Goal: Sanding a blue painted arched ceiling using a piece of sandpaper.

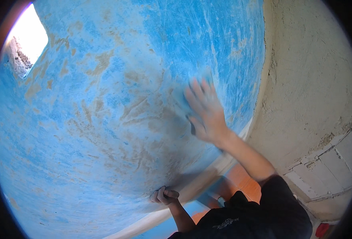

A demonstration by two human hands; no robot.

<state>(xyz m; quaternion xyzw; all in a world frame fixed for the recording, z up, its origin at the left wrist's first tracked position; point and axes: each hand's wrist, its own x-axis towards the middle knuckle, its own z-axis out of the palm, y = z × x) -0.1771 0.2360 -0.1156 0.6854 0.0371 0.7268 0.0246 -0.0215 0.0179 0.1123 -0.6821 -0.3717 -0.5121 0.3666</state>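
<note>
A blue wall (pixel 104 159), patchy with worn and brownish areas, fills most of the view. My right hand (pixel 208 113) lies against it with the fingers stretched out, blurred by motion. Under those fingers is a thin, pale blue-grey sheet or pad (pixel 179 97), too smeared for its exact kind to show. A dark edge is visible beside the thumb. Lower down, my left hand (pixel 164 196) rests at the wall near its bottom edge, fingers curled and thumb across the top. Whether anything is inside that closed hand is hidden.
At upper left, a bright opening (pixel 32 36) with a rough broken edge cuts through the wall. A beige plastered surface (pixel 303 79) adjoins on the right, with pale blocks (pixel 331 171) below. A whitish ledge (pixel 200 179) runs beneath the blue wall; an orange surface (pixel 243 181) shows beyond.
</note>
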